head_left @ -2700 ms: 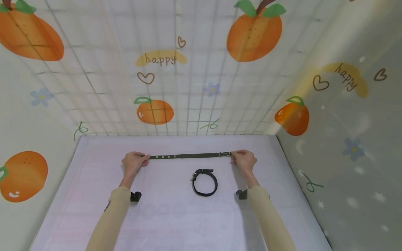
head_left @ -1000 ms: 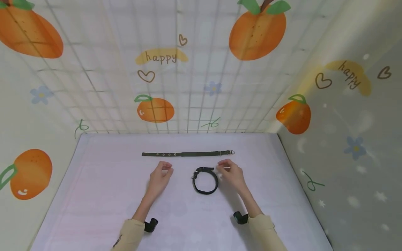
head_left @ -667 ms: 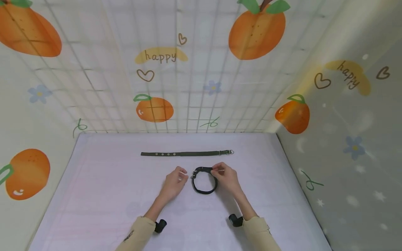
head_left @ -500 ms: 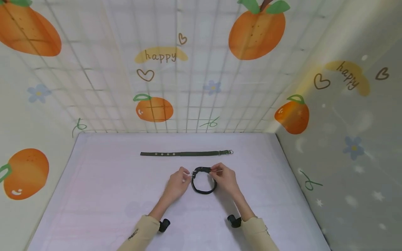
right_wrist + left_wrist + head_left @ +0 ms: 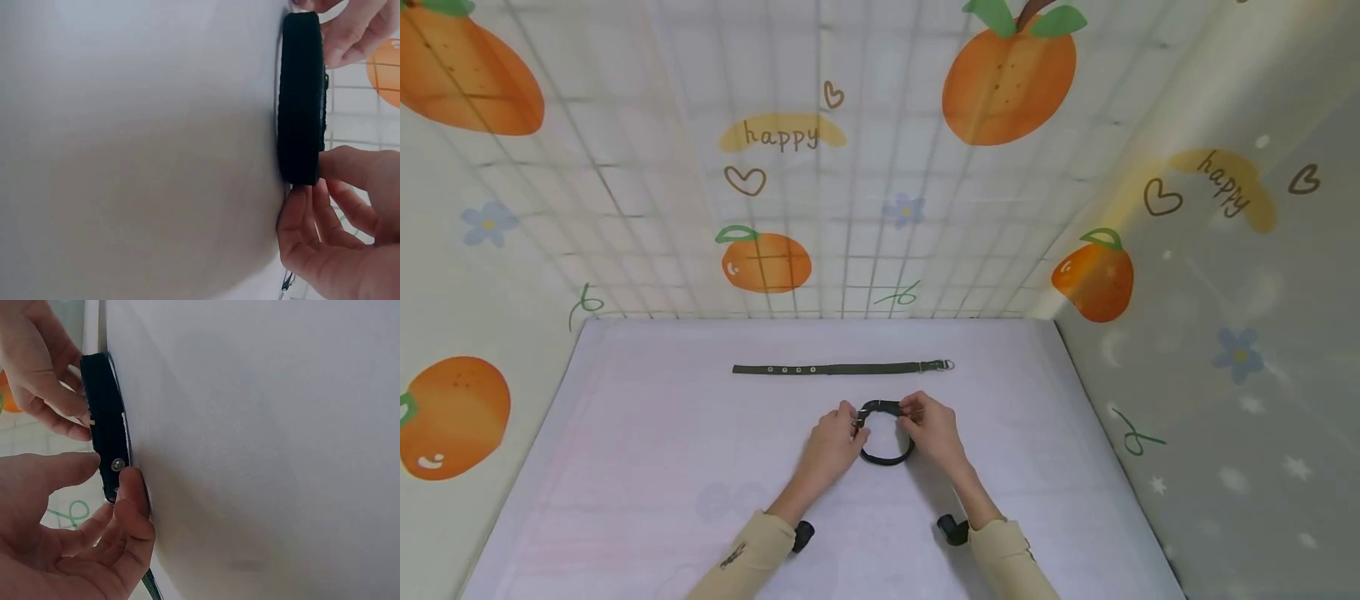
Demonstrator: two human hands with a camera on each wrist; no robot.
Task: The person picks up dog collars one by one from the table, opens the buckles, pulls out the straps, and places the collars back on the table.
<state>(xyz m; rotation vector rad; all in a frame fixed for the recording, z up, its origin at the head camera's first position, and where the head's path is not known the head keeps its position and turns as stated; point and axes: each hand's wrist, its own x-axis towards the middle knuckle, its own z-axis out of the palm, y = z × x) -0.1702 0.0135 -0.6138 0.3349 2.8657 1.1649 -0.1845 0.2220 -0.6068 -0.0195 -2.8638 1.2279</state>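
A black collar, buckled into a ring, stands on its edge on the white table. My left hand grips the ring's left side by the metal buckle, thumb on the inner side. Opposite it, my right hand pinches the collar's upper right part near the strap's free end. In the left wrist view a round metal stud shows on the black collar beside the fingers. From the right wrist, the band looks wide and plain. Beyond both hands lies a dark green collar, straightened out, with eyelets at left and a metal ring at right.
The white tabletop ends at a back wall covered by a curtain with oranges printed on it. Similar cloth hangs at left and right. A small black camera sits on each wrist.
Both hands have let go of the green collar's ends and come nearer to the black one. The right hand took hold of it first; the left hand has since closed on its buckle side.
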